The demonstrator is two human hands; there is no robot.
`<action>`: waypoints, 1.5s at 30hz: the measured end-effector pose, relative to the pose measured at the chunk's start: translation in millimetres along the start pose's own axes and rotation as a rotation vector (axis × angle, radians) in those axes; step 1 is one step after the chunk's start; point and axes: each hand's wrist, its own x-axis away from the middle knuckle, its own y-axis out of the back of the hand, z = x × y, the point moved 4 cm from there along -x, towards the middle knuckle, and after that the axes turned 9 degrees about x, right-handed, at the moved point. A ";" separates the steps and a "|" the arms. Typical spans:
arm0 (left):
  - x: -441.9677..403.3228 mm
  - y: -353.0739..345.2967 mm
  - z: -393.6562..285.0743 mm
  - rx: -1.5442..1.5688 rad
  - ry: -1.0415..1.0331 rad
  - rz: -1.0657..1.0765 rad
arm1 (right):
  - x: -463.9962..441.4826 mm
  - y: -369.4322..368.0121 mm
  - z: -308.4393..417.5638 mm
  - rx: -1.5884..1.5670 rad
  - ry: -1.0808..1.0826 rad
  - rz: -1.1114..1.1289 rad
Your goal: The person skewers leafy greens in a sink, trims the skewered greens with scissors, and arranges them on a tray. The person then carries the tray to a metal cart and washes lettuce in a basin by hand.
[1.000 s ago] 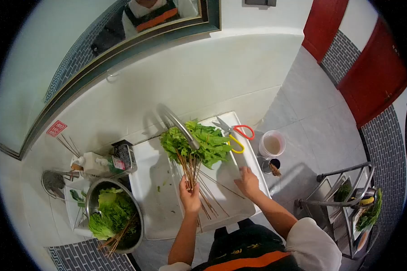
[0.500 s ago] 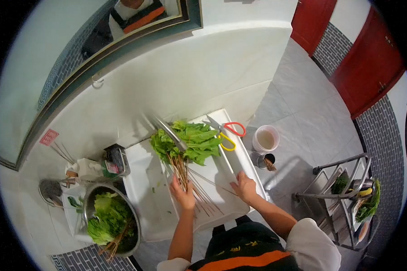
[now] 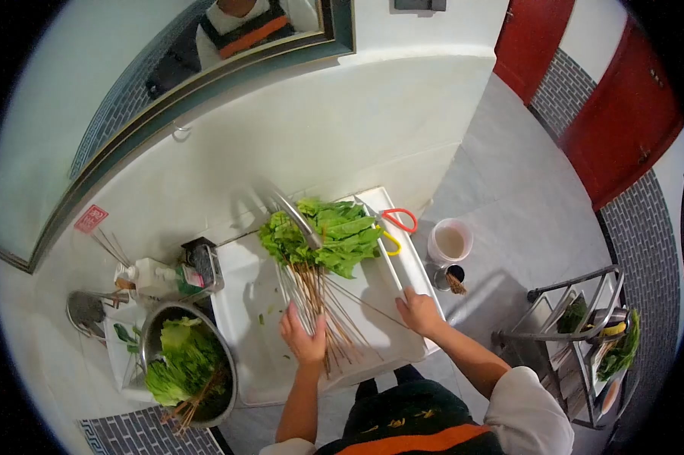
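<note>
Skewered green leaves (image 3: 334, 231) lie in a white tray (image 3: 390, 269) over the sink, partly behind the metal faucet (image 3: 298, 218). Their thin wooden sticks (image 3: 317, 292) fan toward my body. My left hand (image 3: 304, 339) is beside the sticks at the left, fingers spread, with its thumb close against them. At the tray's right side, my right hand (image 3: 420, 311) has its fingers closed on the rim. Scissors with a red and a yellow handle (image 3: 400, 221) lie on the sink's far right edge, the yellow loop partly hidden by the tray.
A metal bowl (image 3: 230, 383) of leaves and sticks stands at the left, below some bottles (image 3: 156, 279). Right of the sink are a bucket (image 3: 450, 241) and a can of sticks (image 3: 454, 279). A metal cart (image 3: 539, 331) with food trays stands farther right.
My left hand has loosened from the sticks, which are more spread out. My right hand has closed on the tray's rim. The tray now covers part of the yellow scissor handle.
</note>
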 end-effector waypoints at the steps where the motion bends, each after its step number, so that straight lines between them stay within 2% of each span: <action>1: 3.3 8.5 8.6 -0.090 0.006 -0.113 | 1.9 1.9 1.3 -0.050 0.030 0.012; 2: 7.3 17.2 19.0 -0.179 0.011 -0.225 | 3.2 3.0 0.8 -0.047 0.036 0.012; 3: 12.6 21.4 38.3 -0.179 0.014 -0.233 | 4.1 3.1 0.0 -0.133 0.032 0.031; 5: 22.5 14.7 88.6 0.098 0.363 0.041 | 3.2 5.2 1.1 -0.220 0.046 0.048; 8: 26.5 22.7 87.8 0.223 0.319 -0.018 | 13.6 3.1 -1.2 -0.280 0.023 0.084; 11: 36.2 29.7 91.5 0.238 0.285 0.011 | 27.5 -0.4 -5.7 -0.300 0.050 0.071; 16: 52.5 63.7 34.4 0.350 0.275 0.020 | 66.0 18.4 2.9 -0.389 -0.009 0.064; 21: 78.7 72.5 48.5 0.334 0.321 0.119 | 99.7 -0.9 -7.3 -0.403 -0.048 0.064; 23: 71.9 78.1 38.2 0.231 0.119 0.048 | 103.7 -7.6 -10.8 -0.396 -0.034 0.060; 24: 66.7 76.1 46.2 0.085 0.191 0.127 | 102.8 -7.1 -8.1 -0.406 -0.021 0.030; 25: 59.9 78.5 30.2 0.083 0.185 0.124 | 101.8 -6.1 -5.2 -0.419 -0.007 -0.002; 27: 43.6 85.9 -29.2 -0.069 -0.148 -0.026 | 98.5 -3.6 -2.8 -0.425 -0.004 -0.023; 29: 40.7 78.6 -82.4 -0.138 -0.312 0.142 | 102.0 -4.0 -3.9 -0.429 -0.009 -0.033; 30: 39.2 76.0 -103.1 -0.138 -0.318 0.140 | 101.3 -4.3 -5.5 -0.448 -0.011 -0.024; 32: 44.6 59.9 -135.8 -0.361 -0.504 0.333 | 103.2 -2.4 -7.9 -0.467 -0.010 -0.017; 37: 49.5 21.4 -122.9 -0.498 -0.526 0.451 | 125.2 15.8 -12.7 -0.470 0.007 -0.081; 40: 67.4 17.8 -124.7 -0.447 -0.453 0.415 | 154.1 25.2 -22.0 -0.474 -0.014 -0.023; 43: 91.5 25.7 -137.1 -0.348 -0.429 0.374 | 185.5 30.8 -26.0 -0.502 -0.014 -0.089; 45: 107.2 30.6 -143.7 -0.391 -0.471 0.369 | 210.5 38.8 -25.7 -0.532 -0.040 -0.119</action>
